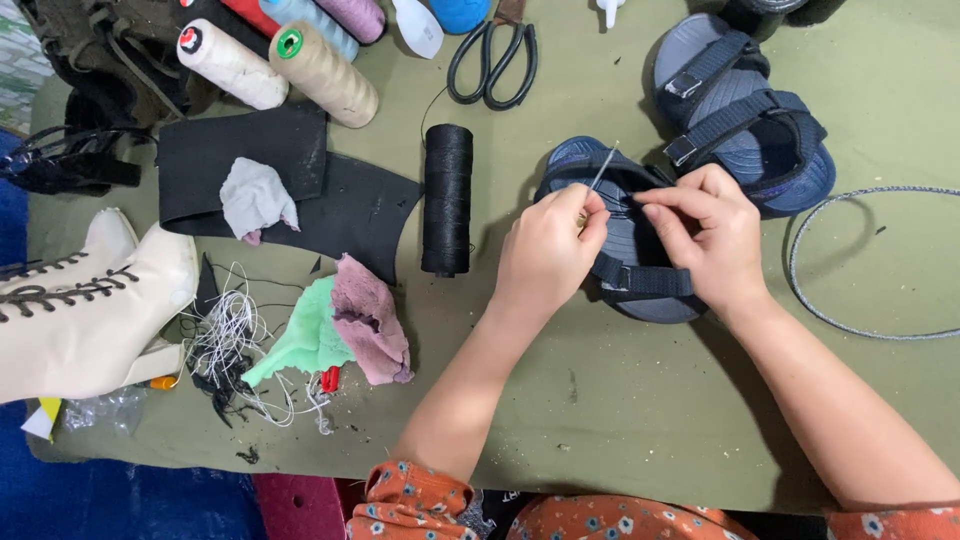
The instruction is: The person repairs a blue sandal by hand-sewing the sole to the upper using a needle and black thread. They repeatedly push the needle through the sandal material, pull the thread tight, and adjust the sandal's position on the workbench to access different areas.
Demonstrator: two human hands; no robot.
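A blue and grey strapped sandal (640, 275) lies in the middle of the olive table. My left hand (548, 250) pinches a thin metal needle (602, 168) that sticks up over the sandal's heel strap. My right hand (708, 235) grips the dark strap of the same sandal, fingertips close to the needle. A second matching sandal (740, 110) rests just behind, straps buckled.
A black thread spool (447, 198) stands left of my hands. Black scissors (493, 62), cream thread cones (322, 72), black rubber sheets (300, 185), cloth rags (340, 325), tangled thread (235, 345), a white laced boot (85, 300) and a grey cord loop (840, 260) lie around.
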